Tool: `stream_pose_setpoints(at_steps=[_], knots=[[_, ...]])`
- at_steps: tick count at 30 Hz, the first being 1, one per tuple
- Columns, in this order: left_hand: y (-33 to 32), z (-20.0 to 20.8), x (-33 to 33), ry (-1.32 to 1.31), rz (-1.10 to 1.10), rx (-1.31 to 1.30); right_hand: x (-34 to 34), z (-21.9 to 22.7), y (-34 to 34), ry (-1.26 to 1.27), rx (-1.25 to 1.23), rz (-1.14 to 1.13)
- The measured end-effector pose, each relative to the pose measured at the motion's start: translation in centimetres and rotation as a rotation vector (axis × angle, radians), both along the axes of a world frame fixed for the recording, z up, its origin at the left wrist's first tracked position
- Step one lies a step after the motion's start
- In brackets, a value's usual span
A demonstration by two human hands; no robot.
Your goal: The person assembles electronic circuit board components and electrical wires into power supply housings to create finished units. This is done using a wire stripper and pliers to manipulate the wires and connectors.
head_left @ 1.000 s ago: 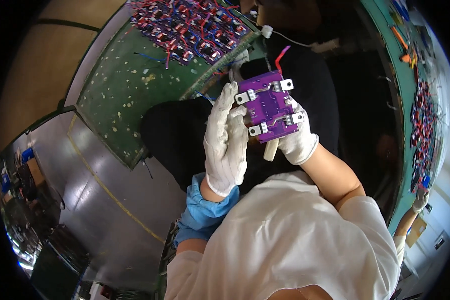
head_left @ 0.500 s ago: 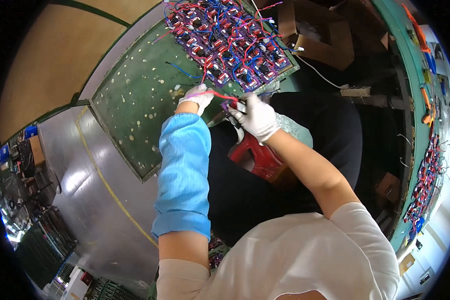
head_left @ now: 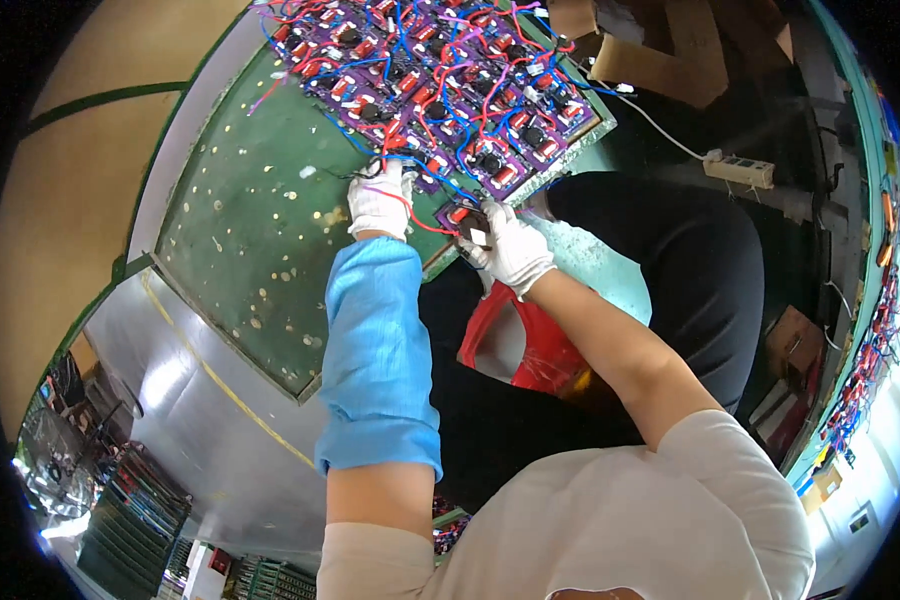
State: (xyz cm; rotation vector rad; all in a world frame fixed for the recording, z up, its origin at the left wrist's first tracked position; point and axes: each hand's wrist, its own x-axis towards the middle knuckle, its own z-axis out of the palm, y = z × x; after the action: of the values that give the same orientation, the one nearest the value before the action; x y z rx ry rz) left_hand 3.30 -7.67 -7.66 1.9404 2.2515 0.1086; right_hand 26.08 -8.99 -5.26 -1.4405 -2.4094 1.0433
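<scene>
My right hand (head_left: 513,250), in a white glove, pinches the right edge of a purple circuit board (head_left: 458,215) with a red part and a black part on it. From this board a red wire (head_left: 420,222) loops over to my left hand (head_left: 380,205). That hand, also gloved, reaches to the near edge of a dense spread of similar boards (head_left: 440,80) with red, blue and pink wires. Its fingers are curled down among blue and black wires; what they hold is hidden. The held board lies by the near corner of the green tabletop (head_left: 260,220).
Under my right forearm is a red object with an opening (head_left: 540,350). An open cardboard box (head_left: 670,60) stands far right, with a white cable running to a power strip (head_left: 738,170). More wired boards (head_left: 860,365) line the right-hand bench.
Both hands came slightly nearer the spread of boards, and the view shifted. The held board now lies flatter beside the spread, and the red wire sags between my hands instead of being stretched.
</scene>
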Motion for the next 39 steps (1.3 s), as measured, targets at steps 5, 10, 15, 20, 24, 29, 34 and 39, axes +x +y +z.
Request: stream_pose_setpoints(at_steps=[5, 10, 15, 20, 24, 29, 34, 39], knots=[[0.0, -0.5, -0.2, 0.058, 0.025, -0.181, -2.6, 0.0, 0.8, 0.010, 0.058, -0.161], [-0.6, 1.7, 0.7, 0.016, 0.005, -0.260, -2.8, -0.9, 1.7, -0.079, -0.088, -0.150], [0.5, 5.3, 4.4, 0.149, 0.081, -0.574, 0.0, 2.7, 1.6, -0.001, -0.008, -0.328], [-2.3, 5.6, 4.9, -0.001, -0.270, -0.970, 6.0, 9.5, -0.8, 0.266, -0.065, -0.256], [-2.4, 6.7, 6.6, 0.208, -0.471, -1.061, 13.3, 15.5, -2.5, 0.695, -0.266, -0.531], [-2.2, 8.8, 14.2, -0.381, 0.066, -0.874, 27.4, 26.6, -6.4, 0.646, -0.029, -0.794], [-5.1, 7.7, 16.4, -0.571, -0.075, -0.652, 32.5, 25.4, -13.4, 0.710, -0.161, -1.028], [-9.6, 8.9, 19.5, -0.714, 0.053, -0.600, 42.3, 29.7, -10.1, 0.944, 0.137, -1.212]])
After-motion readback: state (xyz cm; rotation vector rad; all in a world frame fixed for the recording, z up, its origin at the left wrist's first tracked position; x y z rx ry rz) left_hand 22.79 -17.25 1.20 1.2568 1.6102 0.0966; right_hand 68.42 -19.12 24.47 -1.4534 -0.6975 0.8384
